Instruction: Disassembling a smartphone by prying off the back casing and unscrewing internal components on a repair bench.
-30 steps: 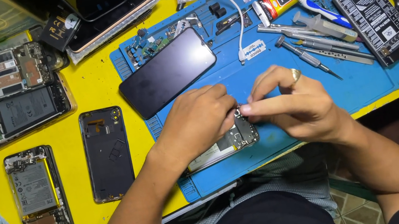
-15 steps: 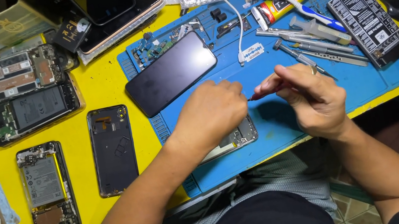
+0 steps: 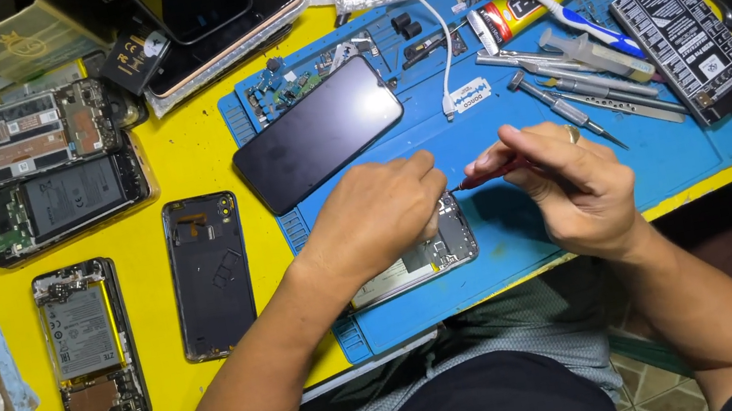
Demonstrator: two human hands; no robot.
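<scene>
One opened grey smartphone chassis [image 3: 426, 260] lies on the blue silicone repair mat [image 3: 530, 227], near its front edge. Left hand [image 3: 378, 218] rests over it, fingers curled together, pressing it down. Right hand [image 3: 574, 189] pinches a slim red-handled tool [image 3: 486, 177], tip toward the chassis; a black glass screen panel [image 3: 318, 134] lies just behind.

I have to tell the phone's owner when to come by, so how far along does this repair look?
Done: the screen panel lies loose on the blue mat. In hand: the left hand steadies the opened phone, while the right hand points a red-handled tool at its top end. Left: the phone is still open, its screen not refitted.
</scene>
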